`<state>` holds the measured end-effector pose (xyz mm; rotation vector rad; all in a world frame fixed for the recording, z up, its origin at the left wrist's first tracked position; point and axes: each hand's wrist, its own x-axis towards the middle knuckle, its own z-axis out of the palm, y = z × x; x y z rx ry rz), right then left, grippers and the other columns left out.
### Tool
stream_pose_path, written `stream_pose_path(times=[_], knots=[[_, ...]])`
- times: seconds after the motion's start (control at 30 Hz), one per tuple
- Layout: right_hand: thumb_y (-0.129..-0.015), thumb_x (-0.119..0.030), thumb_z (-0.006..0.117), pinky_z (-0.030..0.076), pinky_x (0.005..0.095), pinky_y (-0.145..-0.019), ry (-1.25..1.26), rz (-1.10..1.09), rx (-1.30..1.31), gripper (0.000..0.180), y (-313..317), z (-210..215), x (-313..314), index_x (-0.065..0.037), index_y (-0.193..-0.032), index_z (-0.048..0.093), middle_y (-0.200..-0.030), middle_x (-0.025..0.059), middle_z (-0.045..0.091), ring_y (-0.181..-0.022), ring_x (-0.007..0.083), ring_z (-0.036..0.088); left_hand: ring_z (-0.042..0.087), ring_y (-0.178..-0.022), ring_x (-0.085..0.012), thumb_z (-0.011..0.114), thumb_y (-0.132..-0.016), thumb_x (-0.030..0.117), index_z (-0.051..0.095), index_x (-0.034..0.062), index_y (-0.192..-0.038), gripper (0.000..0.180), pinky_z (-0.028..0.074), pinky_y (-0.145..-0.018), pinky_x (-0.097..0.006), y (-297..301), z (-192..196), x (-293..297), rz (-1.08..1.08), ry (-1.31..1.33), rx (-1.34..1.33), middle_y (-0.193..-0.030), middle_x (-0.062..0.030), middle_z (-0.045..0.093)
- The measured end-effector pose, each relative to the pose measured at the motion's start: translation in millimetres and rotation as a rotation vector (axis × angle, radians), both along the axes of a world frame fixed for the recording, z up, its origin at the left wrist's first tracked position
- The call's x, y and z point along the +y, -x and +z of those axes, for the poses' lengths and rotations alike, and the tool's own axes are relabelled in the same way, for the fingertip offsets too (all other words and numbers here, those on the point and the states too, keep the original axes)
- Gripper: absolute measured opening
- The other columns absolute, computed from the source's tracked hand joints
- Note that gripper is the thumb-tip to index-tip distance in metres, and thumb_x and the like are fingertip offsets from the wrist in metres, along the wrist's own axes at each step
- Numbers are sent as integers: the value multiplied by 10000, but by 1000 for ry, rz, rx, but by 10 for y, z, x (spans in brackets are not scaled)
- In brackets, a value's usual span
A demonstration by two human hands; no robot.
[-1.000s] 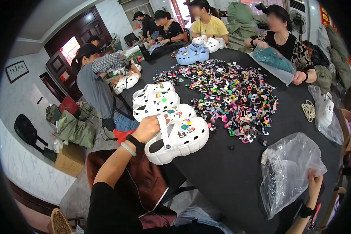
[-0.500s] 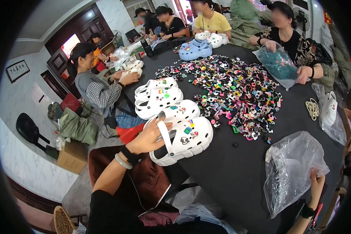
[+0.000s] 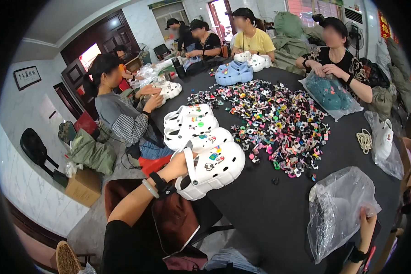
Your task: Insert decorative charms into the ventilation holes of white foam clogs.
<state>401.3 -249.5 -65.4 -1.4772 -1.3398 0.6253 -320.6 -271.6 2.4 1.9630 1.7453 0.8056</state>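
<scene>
My left hand [image 3: 182, 165] is closed round the heel end of a pair of white clogs at the table's left edge, its fingers hidden inside and behind the strap. The nearer white clog [image 3: 227, 170] carries colourful charms on its toe; its mate [image 3: 214, 138] sits just behind. At the right, my right hand [image 3: 368, 227] pinches the side of a clear plastic bag [image 3: 335, 228], fingers against its edge. The bag lies crumpled on the dark table, near the front.
A wide heap of small colourful charms [image 3: 283, 123] covers the table's middle. More white clogs [image 3: 187, 121] stand beyond my left hand, blue clogs [image 3: 233, 74] farther back. A bagged white clog [image 3: 382, 141] and a rubber-band bundle [image 3: 364, 140] lie right. Several co-workers sit around.
My left hand has reached deeper into the clogs' heel end. My right hand keeps the bag. The co-worker at far right has brought both hands together at the top of a bag of teal clogs.
</scene>
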Motion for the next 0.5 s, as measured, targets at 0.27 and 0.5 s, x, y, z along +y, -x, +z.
stream_pose_path(times=[0.27, 0.5], knots=[[-923, -114, 645, 415, 221, -635, 42, 41, 15, 176, 57, 47, 19, 19, -1037, 623, -856, -4, 616, -725, 71, 525, 673, -908, -223, 674, -830, 72, 687, 7, -1065, 243, 520, -805, -339, 362, -58, 316, 7, -25, 77, -973, -148, 702], [-917, -106, 648, 415, 223, -631, 47, 44, 45, 156, 131, 132, -11, 19, -1008, 622, -859, 9, 621, -720, 73, 528, 672, -801, -227, 595, -909, 155, 685, 8, -1055, 225, 521, -719, -342, 319, 192, 842, 153, 6, 123, -905, -157, 703]])
